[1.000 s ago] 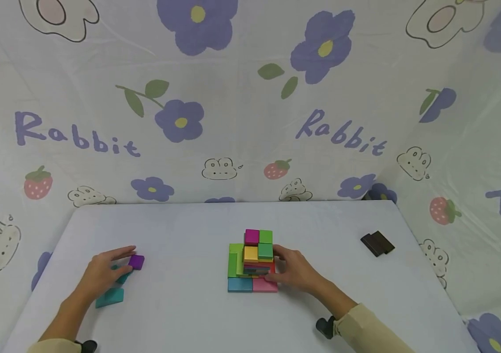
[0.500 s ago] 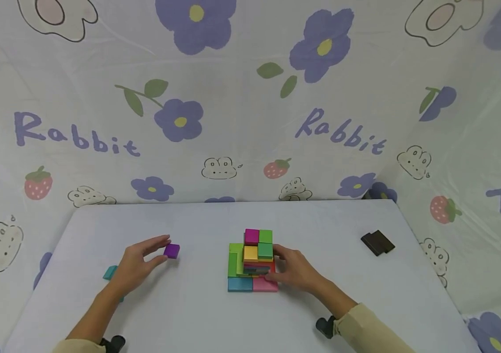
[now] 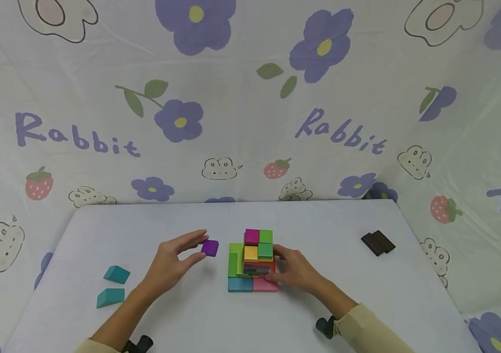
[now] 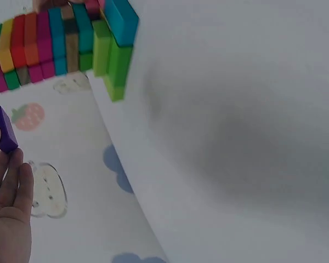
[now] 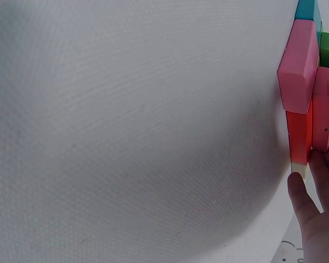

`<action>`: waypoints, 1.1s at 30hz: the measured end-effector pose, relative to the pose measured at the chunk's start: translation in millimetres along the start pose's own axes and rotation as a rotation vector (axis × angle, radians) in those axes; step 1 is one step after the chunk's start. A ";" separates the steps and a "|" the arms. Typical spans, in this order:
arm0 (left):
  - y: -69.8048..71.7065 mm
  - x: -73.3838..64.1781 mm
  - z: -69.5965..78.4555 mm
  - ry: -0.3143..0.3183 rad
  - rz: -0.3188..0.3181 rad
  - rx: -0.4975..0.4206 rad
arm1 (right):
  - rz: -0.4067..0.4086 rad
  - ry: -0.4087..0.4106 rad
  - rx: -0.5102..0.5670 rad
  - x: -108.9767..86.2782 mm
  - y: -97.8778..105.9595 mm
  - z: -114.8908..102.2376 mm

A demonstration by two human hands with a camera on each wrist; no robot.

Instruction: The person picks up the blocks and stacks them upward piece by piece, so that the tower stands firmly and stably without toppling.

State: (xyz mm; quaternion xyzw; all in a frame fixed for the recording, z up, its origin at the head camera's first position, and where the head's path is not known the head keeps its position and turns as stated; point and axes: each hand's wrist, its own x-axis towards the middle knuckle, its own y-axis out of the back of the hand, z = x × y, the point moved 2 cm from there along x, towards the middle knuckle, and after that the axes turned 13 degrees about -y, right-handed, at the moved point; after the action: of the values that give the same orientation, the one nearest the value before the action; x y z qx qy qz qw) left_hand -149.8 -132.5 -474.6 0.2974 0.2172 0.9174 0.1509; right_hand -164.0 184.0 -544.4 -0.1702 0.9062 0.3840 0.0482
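Observation:
My left hand (image 3: 168, 267) pinches a small purple block (image 3: 210, 248) between thumb and fingertips, raised just left of a tower of coloured wooden blocks (image 3: 251, 253). The left wrist view has the purple block (image 4: 4, 130) at its left edge, with the tower's stacked layers (image 4: 46, 35) above it. On the tower's right side, my right hand (image 3: 299, 272) holds it, thumb at the front and fingers farther back. In the right wrist view the fingers lie by the red and pink blocks (image 5: 299, 68); much of the tower is cut off there.
Two teal wedge-shaped blocks (image 3: 117, 274) lie at the left of the white table (image 3: 179, 318). Dark brown flat blocks (image 3: 378, 243) lie at the far right. A patterned cloth (image 3: 237, 122) hangs behind the table.
My left hand has carried the purple block from beside the teal blocks rightward to near the tower, uncovering both teal blocks. My right hand has stayed at the tower.

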 end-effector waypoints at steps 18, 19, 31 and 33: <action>-48.9 21.1 30.3 -0.054 -0.049 -0.058 | -0.013 -0.007 0.027 -1.4 1.3 -0.8; -50.3 21.4 30.4 -0.051 -0.045 -0.054 | -0.015 -0.008 0.026 -1.4 1.4 -1.0; -56.7 24.1 33.2 -0.051 -0.022 -0.055 | -0.017 -0.003 0.014 -2.0 2.5 -3.1; -57.6 24.8 33.2 -0.059 -0.013 -0.062 | -0.018 -0.004 0.012 -2.0 2.6 -3.3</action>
State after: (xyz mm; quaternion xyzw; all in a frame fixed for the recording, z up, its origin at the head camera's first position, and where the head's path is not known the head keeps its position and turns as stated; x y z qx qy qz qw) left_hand -140.3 -62.6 -466.5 0.3181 0.1863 0.9134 0.1723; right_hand -162.8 183.9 -539.9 -0.1773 0.9069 0.3784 0.0545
